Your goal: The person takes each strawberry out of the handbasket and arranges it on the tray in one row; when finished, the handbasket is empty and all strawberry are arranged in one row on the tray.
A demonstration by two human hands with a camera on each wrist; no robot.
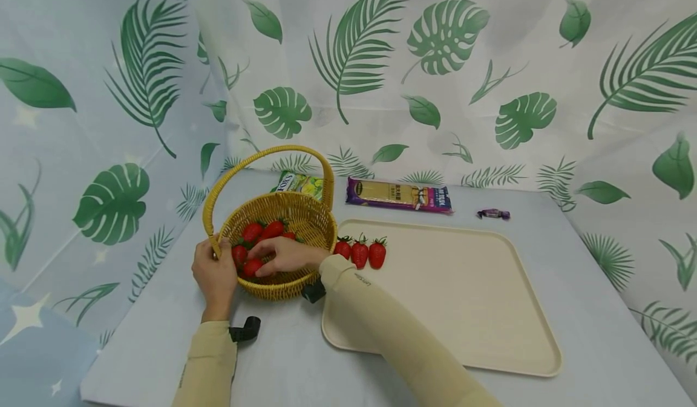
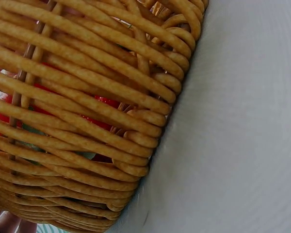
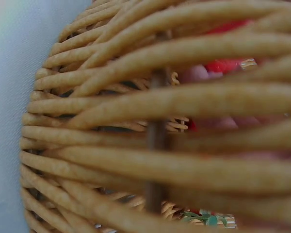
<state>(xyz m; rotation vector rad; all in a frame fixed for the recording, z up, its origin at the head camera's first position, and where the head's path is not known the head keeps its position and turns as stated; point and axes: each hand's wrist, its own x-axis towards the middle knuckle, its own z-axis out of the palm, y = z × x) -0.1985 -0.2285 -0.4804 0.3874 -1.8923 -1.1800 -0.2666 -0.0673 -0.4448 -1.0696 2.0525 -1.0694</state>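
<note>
A yellow wicker basket (image 1: 283,289) with a tall arched handle stands on the left of the table. At its left side, by the foot of the handle, my left hand (image 1: 215,277) grips the rim. Several red strawberries (image 1: 253,231) lie inside, toward the left. My right hand (image 1: 288,256) reaches over the near rim into the basket, its thumb and fingers pinching a strawberry (image 1: 252,267). Both wrist views are mostly filled by the woven wall (image 2: 87,97), and red fruit shows only through its gaps. In the right wrist view the wicker (image 3: 184,107) largely hides the fingers.
A beige tray (image 1: 452,298) lies right of the basket, with three strawberries (image 1: 360,254) in a row at its upper left. Behind are a purple-ended pasta packet (image 1: 400,195), a green Fox's bag (image 1: 301,184) partly behind the basket, and a purple wrapped candy (image 1: 494,214).
</note>
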